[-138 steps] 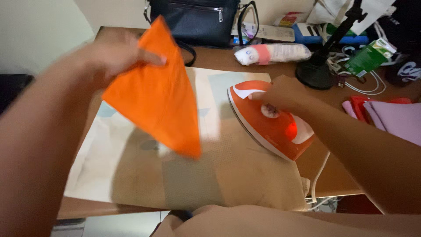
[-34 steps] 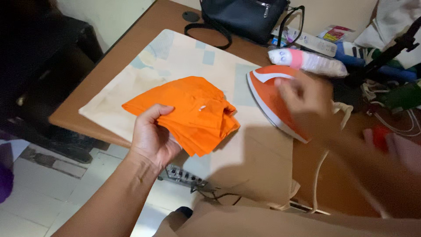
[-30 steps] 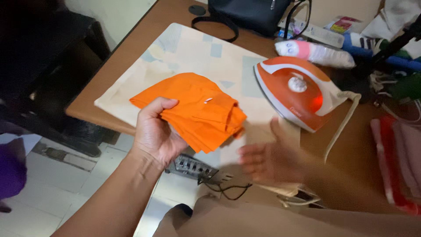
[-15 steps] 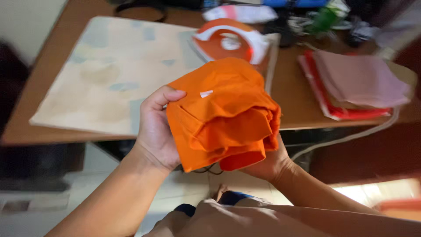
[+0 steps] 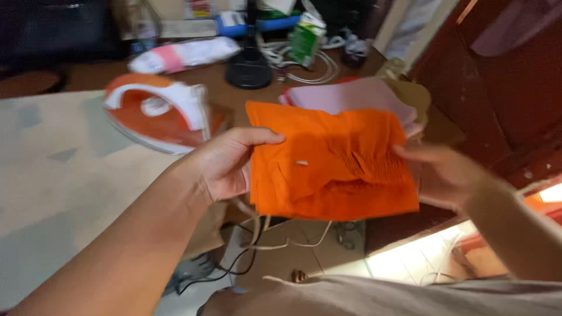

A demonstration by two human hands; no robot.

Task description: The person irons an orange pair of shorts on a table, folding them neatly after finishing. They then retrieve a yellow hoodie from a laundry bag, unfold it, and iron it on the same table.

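I see a folded orange cloth, layered, gathered near its right edge, with a small white tag. My left hand clenches its left edge, thumb on top. My right hand grasps its right edge. The cloth hangs between both hands, right of the iron, before the pink cloths.

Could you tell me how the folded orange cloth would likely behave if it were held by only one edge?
The cloth looks thin, with creased, gathered layers, so it would probably flop open. It seems light: the left hand and right hand hold it at its edges, with the fingers pinching.
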